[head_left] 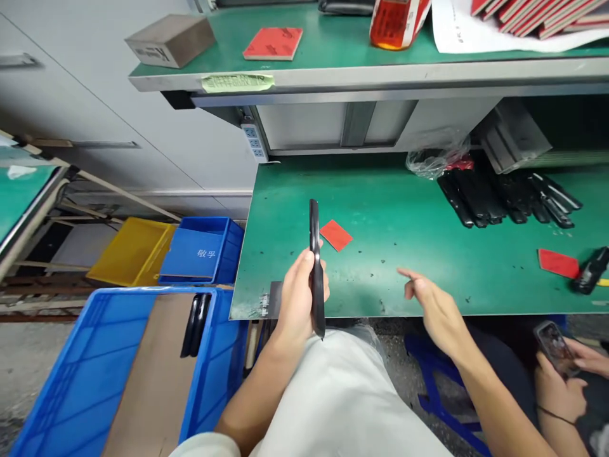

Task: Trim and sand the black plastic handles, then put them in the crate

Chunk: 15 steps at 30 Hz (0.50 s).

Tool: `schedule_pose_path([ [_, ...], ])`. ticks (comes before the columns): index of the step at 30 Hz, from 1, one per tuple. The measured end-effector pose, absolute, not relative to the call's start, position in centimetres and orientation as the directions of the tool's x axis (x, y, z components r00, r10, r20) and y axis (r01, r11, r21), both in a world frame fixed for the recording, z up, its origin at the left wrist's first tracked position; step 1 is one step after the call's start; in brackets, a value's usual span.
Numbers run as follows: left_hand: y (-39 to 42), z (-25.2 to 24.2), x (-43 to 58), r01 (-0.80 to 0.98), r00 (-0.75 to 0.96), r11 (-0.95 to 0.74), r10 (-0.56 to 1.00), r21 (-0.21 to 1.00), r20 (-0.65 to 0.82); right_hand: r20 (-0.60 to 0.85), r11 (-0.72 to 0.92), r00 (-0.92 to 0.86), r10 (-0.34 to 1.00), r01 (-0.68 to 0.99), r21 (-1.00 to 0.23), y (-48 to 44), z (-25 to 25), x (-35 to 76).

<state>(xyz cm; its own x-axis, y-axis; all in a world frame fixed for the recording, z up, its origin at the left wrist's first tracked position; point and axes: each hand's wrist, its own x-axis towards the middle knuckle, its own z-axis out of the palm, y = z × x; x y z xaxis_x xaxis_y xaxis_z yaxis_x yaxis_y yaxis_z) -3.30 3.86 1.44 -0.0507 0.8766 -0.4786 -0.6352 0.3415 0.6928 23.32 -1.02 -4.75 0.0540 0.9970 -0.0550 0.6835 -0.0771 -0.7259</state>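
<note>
My left hand is wrapped round a long, slim, glossy black part, held upright near the bench's front edge. What exactly the part is, I cannot make out. Just beyond these fingers, a small red square pad lies on the green bench top. My right hand hovers over the front edge of the bench, its index finger stretched out and nothing in its grasp. A dark flat piece is partly hidden behind my left wrist.
Several black parts are piled at the bench's right back. A blue crate on the left holds cardboard and two black parts. Overhead, a shelf carries a box. A person's hands hold a phone at right.
</note>
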Motion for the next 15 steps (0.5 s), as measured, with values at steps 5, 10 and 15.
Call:
schedule_pose_path([
  [5, 4.3, 3.2, -2.8, -0.614, -0.002, 0.349, 0.896, 0.708, -0.444, 0.072, 0.181, -0.381, 0.922, 0.259, -0.949, -2.5, 0.4, 16.9],
  [10, 4.4, 4.4, -2.8, -0.534, -0.013, 0.350, 0.907, 0.770, -0.421, 0.200, 0.338, -0.480, 0.854, 0.219, -0.915, -2.1, 2.6, 14.6],
  [15, 4.2, 5.2, -3.2, -0.519, -0.099, 0.254, 0.931, 0.816, -0.353, 0.319, 0.439, -0.393, 0.863, 0.267, -0.858, -2.1, 2.1, 13.0],
])
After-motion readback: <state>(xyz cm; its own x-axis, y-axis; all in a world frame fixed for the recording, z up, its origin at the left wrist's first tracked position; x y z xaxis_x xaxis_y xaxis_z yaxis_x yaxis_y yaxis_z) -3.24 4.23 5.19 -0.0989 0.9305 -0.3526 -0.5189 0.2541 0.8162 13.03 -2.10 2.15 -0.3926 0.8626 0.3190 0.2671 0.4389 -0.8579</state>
